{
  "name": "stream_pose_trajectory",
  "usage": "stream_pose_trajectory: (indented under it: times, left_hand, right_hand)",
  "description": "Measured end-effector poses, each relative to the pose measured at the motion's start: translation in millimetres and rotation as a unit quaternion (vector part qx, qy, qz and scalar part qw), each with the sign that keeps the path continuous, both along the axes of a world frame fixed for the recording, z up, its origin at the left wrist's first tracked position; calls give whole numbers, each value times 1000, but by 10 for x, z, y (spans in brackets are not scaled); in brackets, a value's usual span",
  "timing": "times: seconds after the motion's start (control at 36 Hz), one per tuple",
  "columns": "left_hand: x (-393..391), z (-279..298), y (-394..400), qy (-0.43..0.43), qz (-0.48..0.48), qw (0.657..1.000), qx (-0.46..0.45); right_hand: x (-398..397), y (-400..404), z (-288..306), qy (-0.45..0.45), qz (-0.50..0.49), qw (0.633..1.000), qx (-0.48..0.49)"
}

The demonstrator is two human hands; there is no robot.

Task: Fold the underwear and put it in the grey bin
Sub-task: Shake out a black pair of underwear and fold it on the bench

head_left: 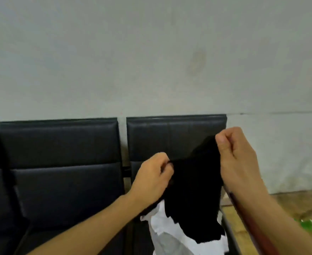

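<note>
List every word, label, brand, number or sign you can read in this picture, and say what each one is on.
None: no readable text shows anywhere in this view.
The black underwear, held up by the left hand and the right hand, shows no visible label or print.
The black padded seats, the grey wall and the white cloth under the underwear are all plain.

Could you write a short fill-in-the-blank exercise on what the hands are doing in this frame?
1. Both hands hold up a ____ garment by its top edge.
2. The right hand grips higher than the ____ hand.
3. Below the garment lies ____ fabric.
4. Behind the hands stand black padded ____.

Missing words: black; left; white; seats
</note>
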State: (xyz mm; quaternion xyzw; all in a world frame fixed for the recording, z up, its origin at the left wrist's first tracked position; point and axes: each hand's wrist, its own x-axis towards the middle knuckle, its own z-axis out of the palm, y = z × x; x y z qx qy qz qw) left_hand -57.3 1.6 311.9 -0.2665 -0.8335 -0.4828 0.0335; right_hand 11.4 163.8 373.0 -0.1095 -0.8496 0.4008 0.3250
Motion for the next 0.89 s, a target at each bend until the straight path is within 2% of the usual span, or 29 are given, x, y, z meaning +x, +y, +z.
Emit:
stream_pose_trajectory:
  times: [0.14, 0.19, 0.25, 0.33, 0.36, 0.39, 0.42, 0.47, 0.5, 0.56, 0.61, 0.69, 0.78, 0.83, 0.89]
  left_hand:
    - [87, 1427, -654, -108, 133, 977, 129]
    - [141, 1926, -1022, -113, 163, 969, 148]
    - [257, 2395, -1400, -78, 166, 973, 138]
    - [450, 2910, -1866, 4, 130, 990, 51]
    - [542, 3094, -2086, 5, 120, 993, 19]
    - [582, 3172, -2129, -17, 93, 995, -11]
    - [757, 3376, -2520, -40, 90, 994, -46]
    - [855, 3545, -2719, -75, 59, 983, -157]
    - [863, 3588, -2759, -78, 53, 972, -214]
    - [984, 3713, -3149, -75, 71, 958, -267]
    - [1019, 3801, -3448, -89, 89, 968, -217]
    - [1035, 3892, -3724, -151, 72, 986, -6]
    - [1001, 4019, -4010, -167, 58, 972, 155]
    - [994, 4105, -4212, -181, 31, 958, 222]
    - [995, 4180, -4339, -197, -1, 947, 254]
  right_hand:
    - [176, -374, 989, -70, 86, 994, 10]
    - [281, -670, 1387, -112, 163, 980, 12]
    - [386, -980, 1738, -172, 233, 957, 33]
    - [404, -1278, 2102, -239, 272, 925, 117]
    - [410, -1418, 2248, -236, 268, 921, 156]
    - [390, -1402, 2285, -234, 257, 919, 184]
    - [384, -1696, 2450, -210, 261, 920, 205]
    - [355, -1812, 2586, -178, 242, 929, 216]
    - [345, -1831, 2631, -167, 234, 933, 215]
    - [287, -2174, 2758, -143, 227, 938, 220]
    - [245, -2476, 2840, -113, 205, 949, 210]
    - [275, -2958, 2859, -49, 197, 962, 183]
    - [479, -3642, 2934, 40, 217, 956, 194]
    - [586, -4095, 2992, 23, 277, 946, 167]
    - [689, -4407, 3051, -52, 347, 929, 119]
